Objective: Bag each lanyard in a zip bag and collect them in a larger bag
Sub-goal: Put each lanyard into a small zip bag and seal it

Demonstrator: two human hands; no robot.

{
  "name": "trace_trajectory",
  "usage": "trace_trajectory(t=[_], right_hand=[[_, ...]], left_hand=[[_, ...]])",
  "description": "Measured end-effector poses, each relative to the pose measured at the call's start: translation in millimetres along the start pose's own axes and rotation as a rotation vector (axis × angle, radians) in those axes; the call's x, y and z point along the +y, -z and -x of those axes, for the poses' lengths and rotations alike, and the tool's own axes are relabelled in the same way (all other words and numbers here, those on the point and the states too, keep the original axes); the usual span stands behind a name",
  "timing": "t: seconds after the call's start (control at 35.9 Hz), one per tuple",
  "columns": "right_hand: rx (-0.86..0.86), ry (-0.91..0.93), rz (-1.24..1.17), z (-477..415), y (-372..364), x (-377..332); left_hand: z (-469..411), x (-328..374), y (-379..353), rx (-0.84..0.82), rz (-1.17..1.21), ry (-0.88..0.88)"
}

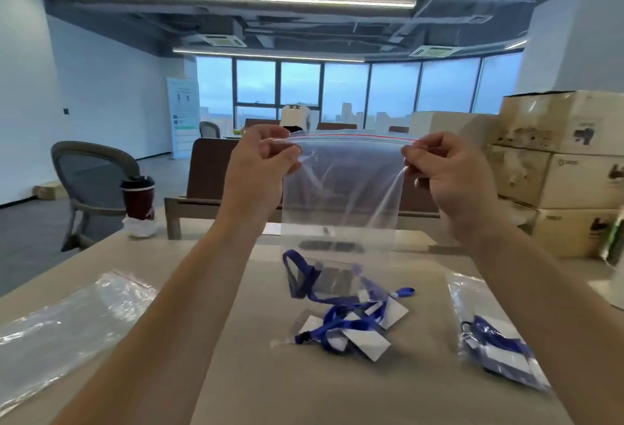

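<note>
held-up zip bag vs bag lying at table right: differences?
The held zip bag looks empty; the right bag contains a blue lanyard. The held zip bag hangs upright, pinched at its top corners by the left hand and right hand; the right bag lies flat on the table. Both are clear plastic.

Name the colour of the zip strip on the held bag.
Red, along the zip bag's top edge, in the head view.
</note>
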State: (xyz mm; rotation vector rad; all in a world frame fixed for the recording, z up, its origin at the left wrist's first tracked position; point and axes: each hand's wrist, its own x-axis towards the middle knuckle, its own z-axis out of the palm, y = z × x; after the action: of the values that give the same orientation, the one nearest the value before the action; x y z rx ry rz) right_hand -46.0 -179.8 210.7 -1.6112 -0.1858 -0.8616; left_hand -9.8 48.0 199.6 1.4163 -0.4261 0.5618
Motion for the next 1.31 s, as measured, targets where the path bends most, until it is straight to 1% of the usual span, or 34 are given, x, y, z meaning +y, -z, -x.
trace_trajectory(t=[0.14, 0.25, 0.33, 0.5, 0.64, 0.81, 0.95, 1.11, 1.2, 1.31], right_hand=[[0.1, -0.021, 0.063, 8.4, 66.2, -4.8], [0.191, -0.023, 0.134, 22.0, 121.1, -9.0], [0.226, -0.02, 0.195, 29.4, 158.0, -12.5], [0.313, -0.051, 0.31, 22.0, 219.8, -4.8], [0.365, -0.15, 0.367, -1.7, 259.4, 36.0], [0.434, -0.343, 0.325, -32.7, 294.3, 116.6], [0.35, -0.512, 0.283, -42.1, 307.2, 177.5], [0.3, -0.616, 0.285, -34.8, 307.5, 226.4], [0.25, -0.665, 0.351, -32.4, 306.6, 244.0], [0.23, -0.685, 0.485, -24.4, 302.7, 253.7]], left_hand=[[19.8, -6.0, -62.0, -0.096, 0.121, 0.072], [39.5, -10.7, -112.7, -0.187, 0.148, 0.082], [50.8, -9.0, -150.1, -0.244, 0.18, 0.09], [59.7, -15.7, -220.0, -0.34, 0.171, 0.106], [58.1, -48.4, -275.5, -0.385, 0.091, 0.117], [65.4, -103.7, -332.0, -0.487, -0.078, 0.157], [67.9, -151.6, -361.2, -0.569, -0.183, 0.238], [72.9, -208.3, -378.3, -0.678, -0.314, 0.296], [77.4, -227.5, -381.8, -0.719, -0.407, 0.297], [81.5, -241.0, -380.0, -0.762, -0.453, 0.301]])
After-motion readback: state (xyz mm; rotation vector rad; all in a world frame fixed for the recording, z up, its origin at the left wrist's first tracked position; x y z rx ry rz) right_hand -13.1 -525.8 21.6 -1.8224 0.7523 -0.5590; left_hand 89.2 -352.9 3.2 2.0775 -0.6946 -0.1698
